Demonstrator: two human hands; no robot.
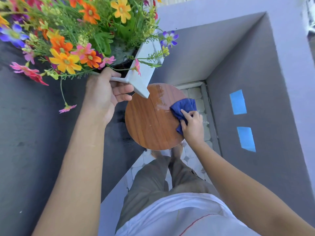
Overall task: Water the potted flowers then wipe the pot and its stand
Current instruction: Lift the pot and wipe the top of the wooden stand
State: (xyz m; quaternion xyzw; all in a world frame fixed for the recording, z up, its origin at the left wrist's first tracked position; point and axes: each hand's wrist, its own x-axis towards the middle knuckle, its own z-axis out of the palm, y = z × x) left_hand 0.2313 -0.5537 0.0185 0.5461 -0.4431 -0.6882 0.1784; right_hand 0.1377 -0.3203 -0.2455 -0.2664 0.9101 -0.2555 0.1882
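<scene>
Head view. No brand, label or legible writing appears on any item; two plain blue tape rectangles (238, 101) sit on the grey wall to the right.

The stand (150, 120) has a round, flat top with a reddish-brown wood-grain finish; a glossy wet patch shows on its upper right part. The pot (146, 68) is white, angular and smooth-sided, and is raised off the stand and tilted, its lower corner hanging just above the stand's upper edge. It holds a dense mass of flowers (68, 40) in orange, yellow, pink and purple, with green stems.

The left hand (105, 94) grasps the pot at its rim, thumb over the top edge and fingers curled beneath, forearm extended forward. The right hand (192, 126) is clenched on a crumpled dark blue cloth (184, 106), pressing it against the right side of the stand top beside the wet patch. Pale tiled floor (196, 94) shows beneath
</scene>
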